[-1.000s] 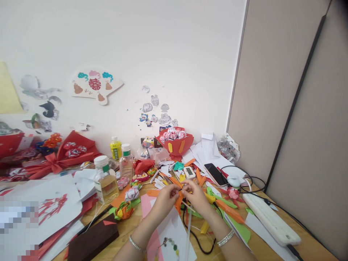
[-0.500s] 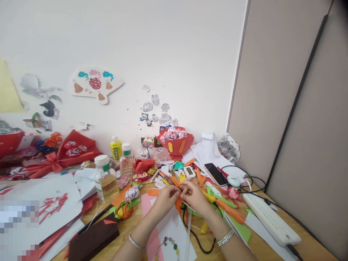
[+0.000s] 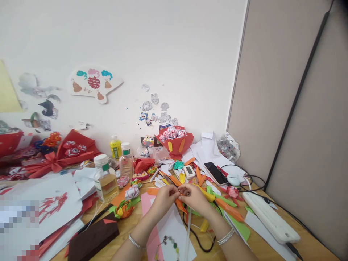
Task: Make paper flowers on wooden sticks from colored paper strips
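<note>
A person's left hand (image 3: pixel 166 197) and right hand (image 3: pixel 192 197), close together, pinch orange paper (image 3: pixel 181 206) above a cluttered table (image 3: pixel 127 225); light, even pressure should prevent tearing.

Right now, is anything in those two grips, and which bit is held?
Probably orange paper, at the fingertips of the left grip and right grip; the pinched part is hidden, so I can't be sure.

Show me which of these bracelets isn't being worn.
The green-beaded bracelet, lying on white paper and pink paper; the silvery bracelets circle the left wrist and right wrist.
</note>
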Tool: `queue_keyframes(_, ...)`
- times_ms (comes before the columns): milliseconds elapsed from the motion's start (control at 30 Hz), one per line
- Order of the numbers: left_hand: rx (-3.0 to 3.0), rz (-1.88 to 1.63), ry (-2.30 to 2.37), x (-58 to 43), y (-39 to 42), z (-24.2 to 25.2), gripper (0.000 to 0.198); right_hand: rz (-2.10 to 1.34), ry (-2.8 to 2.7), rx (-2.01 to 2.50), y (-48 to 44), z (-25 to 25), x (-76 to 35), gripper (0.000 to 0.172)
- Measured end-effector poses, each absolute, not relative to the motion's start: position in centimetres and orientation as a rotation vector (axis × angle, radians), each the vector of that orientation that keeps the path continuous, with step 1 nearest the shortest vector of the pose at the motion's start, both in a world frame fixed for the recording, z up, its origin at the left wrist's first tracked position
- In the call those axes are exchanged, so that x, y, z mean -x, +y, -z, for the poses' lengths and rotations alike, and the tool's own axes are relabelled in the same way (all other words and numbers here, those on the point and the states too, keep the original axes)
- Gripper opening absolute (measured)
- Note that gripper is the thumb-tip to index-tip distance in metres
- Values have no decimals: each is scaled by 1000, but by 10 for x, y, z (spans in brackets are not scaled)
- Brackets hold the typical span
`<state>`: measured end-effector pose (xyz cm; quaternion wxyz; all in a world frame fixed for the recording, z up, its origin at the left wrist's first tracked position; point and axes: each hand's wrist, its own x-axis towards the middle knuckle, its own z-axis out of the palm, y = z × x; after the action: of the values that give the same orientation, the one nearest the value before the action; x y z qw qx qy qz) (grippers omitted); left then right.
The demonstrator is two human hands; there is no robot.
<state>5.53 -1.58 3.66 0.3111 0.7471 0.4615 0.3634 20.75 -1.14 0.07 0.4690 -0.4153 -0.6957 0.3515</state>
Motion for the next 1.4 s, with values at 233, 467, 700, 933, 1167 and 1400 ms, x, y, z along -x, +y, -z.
queue_keyframes(233,-1977,-984,1254,-55,-16,-39,11,-910,-1788,1036,-17,-11,-213,13)
queue_keyframes(467,-1974,-974,1262,-55,-16,-38,13,-874,-1804,1077,-16,-8,-213,14)
queue_keyframes(700,-1971,-908,1255,-55,-15,-36,16,-769,-1847,1086,-15,-7,-213,13)
queue_keyframes(933,-1995,-866,1281,-54,-14,-36,17,-740,-1801,1107,-13,-4,-212,9)
queue_keyframes(1167,-1975,-865,1250,-54,-15,-35,15,-792,-1756,1105,-14,-4,-210,7)
queue_keyframes(1400,-1949,-908,1254,-54,-15,-38,14,-762,-1860,1109,-13,-2,-212,16)
